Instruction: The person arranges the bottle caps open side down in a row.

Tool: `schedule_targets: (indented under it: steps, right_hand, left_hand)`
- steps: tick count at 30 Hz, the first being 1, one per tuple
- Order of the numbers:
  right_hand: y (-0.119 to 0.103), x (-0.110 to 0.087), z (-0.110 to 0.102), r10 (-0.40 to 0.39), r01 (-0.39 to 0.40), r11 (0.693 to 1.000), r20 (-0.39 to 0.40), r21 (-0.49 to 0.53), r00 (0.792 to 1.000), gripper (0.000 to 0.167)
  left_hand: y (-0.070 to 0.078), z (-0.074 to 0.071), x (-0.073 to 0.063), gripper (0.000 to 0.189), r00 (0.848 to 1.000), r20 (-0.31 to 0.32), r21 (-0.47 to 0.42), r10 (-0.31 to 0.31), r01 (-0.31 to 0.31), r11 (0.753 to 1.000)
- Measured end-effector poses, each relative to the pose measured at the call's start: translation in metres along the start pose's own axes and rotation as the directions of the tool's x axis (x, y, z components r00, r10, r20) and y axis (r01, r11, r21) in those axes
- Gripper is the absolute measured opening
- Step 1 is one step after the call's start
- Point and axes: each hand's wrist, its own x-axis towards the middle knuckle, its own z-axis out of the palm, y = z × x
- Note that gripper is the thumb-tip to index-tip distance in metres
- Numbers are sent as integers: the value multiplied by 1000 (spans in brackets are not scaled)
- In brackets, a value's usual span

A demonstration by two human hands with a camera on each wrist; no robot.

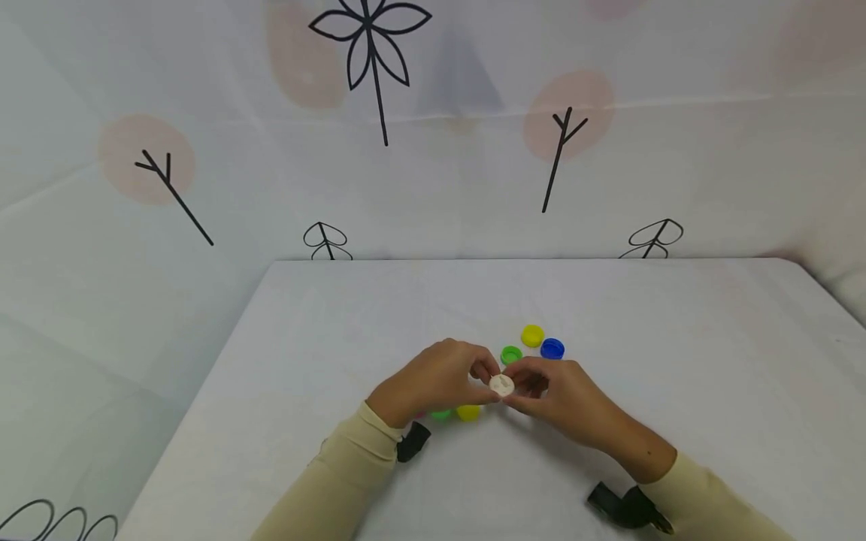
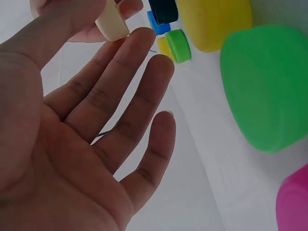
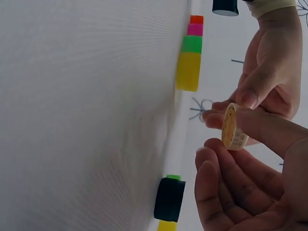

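Observation:
Between my two hands, above the table, is a small round cream cap (image 1: 502, 385). My left hand (image 1: 440, 379) pinches its left side with thumb and fingertips. On the other side, my right hand (image 1: 564, 397) grips it between thumb and fingers. The right wrist view has the cap (image 3: 235, 127) tilted on edge, its inner face yellowish and its side marked. In the left wrist view the other fingers of the left hand (image 2: 96, 115) are spread fairly straight, and the cap (image 2: 111, 21) is partly hidden by the thumb.
Beyond the hands lie a yellow cap (image 1: 532, 336), a blue cap (image 1: 552, 349) and a green cap (image 1: 511, 355). Nearer are another yellow cap (image 1: 468, 413), a green cap (image 1: 441, 415), a pink cap (image 3: 195, 29) and an orange-red cap (image 3: 197, 19). Black devices sit at both wrists.

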Motion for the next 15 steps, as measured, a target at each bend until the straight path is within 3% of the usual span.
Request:
schedule_targets:
  steps: [15]
  right_hand:
    - [1,0,4,40,-43,999,128,22,991,28]
  left_hand:
    - [-1,8,0,20,999,40,142,-10,4,990]
